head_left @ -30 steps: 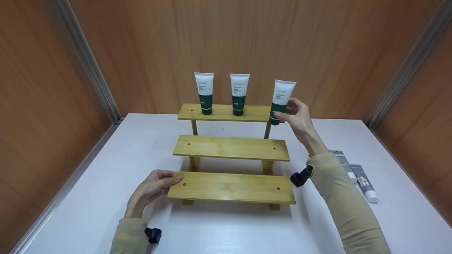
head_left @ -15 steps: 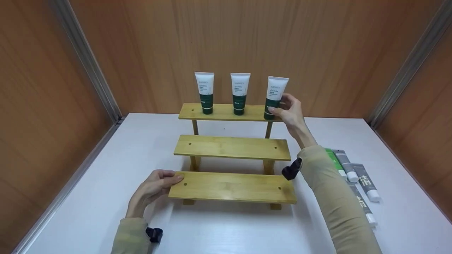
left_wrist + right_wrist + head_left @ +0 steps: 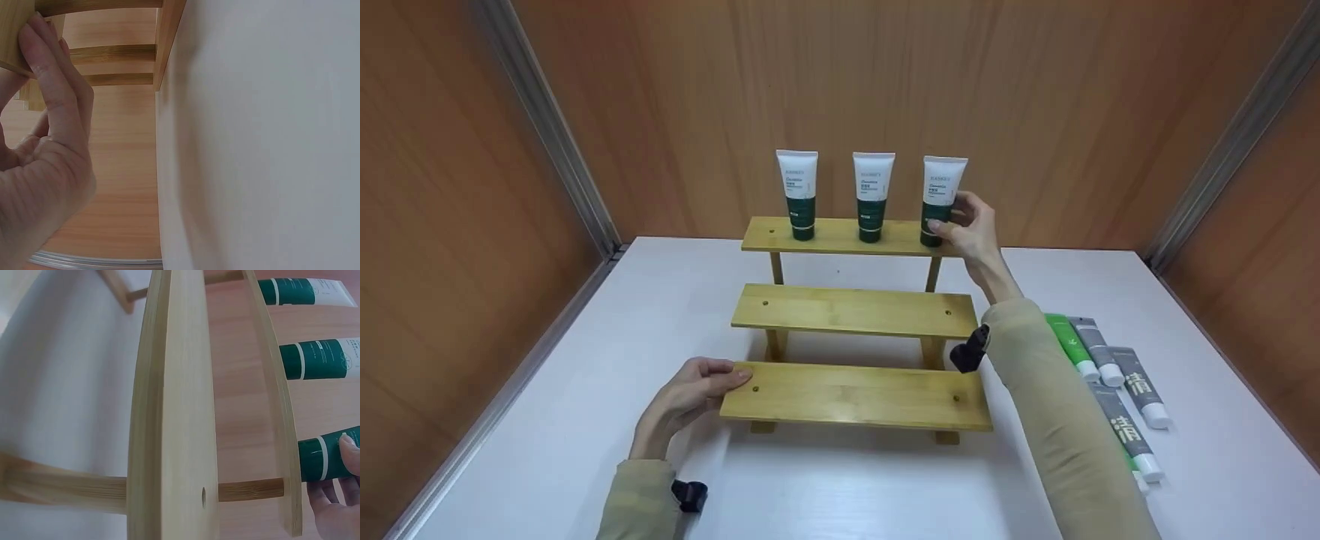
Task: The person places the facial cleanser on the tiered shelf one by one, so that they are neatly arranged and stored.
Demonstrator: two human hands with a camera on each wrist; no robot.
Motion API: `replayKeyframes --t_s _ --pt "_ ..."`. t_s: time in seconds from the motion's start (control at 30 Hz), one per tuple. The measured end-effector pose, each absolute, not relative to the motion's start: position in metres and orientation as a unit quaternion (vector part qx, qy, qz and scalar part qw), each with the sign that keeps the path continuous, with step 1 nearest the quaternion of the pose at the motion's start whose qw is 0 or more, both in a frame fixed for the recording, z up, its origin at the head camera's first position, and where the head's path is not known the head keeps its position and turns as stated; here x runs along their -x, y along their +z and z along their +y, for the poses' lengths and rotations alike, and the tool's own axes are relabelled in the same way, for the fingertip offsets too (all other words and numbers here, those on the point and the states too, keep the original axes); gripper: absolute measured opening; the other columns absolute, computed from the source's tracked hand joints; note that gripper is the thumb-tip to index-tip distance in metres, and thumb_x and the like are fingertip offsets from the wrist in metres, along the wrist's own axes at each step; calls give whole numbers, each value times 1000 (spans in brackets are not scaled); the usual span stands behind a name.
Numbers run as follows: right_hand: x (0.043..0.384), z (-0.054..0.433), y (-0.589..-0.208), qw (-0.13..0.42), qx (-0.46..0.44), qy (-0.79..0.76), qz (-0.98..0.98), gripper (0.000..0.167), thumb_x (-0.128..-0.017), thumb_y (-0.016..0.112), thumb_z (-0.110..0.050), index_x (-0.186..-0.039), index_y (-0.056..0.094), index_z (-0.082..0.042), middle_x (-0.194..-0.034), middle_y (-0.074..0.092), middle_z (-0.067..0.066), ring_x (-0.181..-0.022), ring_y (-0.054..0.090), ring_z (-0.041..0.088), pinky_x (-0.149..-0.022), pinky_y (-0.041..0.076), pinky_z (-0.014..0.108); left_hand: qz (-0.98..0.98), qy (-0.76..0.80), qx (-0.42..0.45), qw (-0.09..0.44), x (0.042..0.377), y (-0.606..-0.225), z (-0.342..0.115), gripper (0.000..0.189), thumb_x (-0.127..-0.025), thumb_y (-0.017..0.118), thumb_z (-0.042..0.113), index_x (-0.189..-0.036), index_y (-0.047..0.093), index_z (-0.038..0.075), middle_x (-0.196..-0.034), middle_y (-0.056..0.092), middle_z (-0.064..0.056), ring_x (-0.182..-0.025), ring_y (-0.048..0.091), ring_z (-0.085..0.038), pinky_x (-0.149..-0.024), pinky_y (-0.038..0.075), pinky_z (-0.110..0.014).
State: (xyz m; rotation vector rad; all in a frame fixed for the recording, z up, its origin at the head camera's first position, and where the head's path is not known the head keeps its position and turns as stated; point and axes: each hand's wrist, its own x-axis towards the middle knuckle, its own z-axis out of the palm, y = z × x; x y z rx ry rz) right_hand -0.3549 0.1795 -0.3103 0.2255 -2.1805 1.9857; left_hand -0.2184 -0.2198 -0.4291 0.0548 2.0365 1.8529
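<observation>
At the right end of the top shelf, my right hand (image 3: 976,236) grips a white and dark green squeeze tube (image 3: 942,184) low on its body, thumb in front. The tube stands cap down, and in the right wrist view its cap meets the shelf board. Two matching tubes stand upright on the same shelf, one at the left (image 3: 801,180) and one in the middle (image 3: 873,182). With thumb on top, my left hand (image 3: 684,397) pinches the left corner of the lowest board of the three-tier bamboo stand (image 3: 855,394); its fingers (image 3: 48,84) lie beneath the board.
On the white table (image 3: 547,420) to the right lie several tubes, among them a green one (image 3: 1069,341) and a grey one (image 3: 1140,382). Part of that group is hidden by the right sleeve. Wood-grain panels (image 3: 840,90) enclose the table's back and sides.
My right hand has carried its tube leftward onto the right end of the top shelf, and the tube has straightened up. My left hand keeps its hold on the stand.
</observation>
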Motion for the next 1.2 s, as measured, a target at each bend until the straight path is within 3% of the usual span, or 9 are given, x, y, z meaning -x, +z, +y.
replayKeyframes --t_s 0.23,0.8,1.2 --pt "358 180 -311 95 -73 664 -738 53 -93 62 6 -143 45 1 -145 50 21 -133 49 33 -119 38 47 730 655 -21 194 218 -430 -219 20 -94 71 21 -98 66 3 -88 73 3 -77 70 -7 -68 57 -19" --pt "360 182 -310 81 -59 661 -744 56 -95 63 2 -147 42 -1 -150 48 20 -137 45 33 -123 31 49 735 651 -8 189 217 -426 -217 42 -95 70 25 -119 60 -7 -94 72 2 -83 71 -9 -74 59 -22" --pt "355 186 -310 72 -77 662 -742 56 -95 61 3 -147 41 3 -149 47 24 -139 45 36 -123 32 47 721 663 -28 201 217 -429 -219 21 -96 69 20 -105 70 1 -90 74 3 -81 72 -8 -72 59 -20"
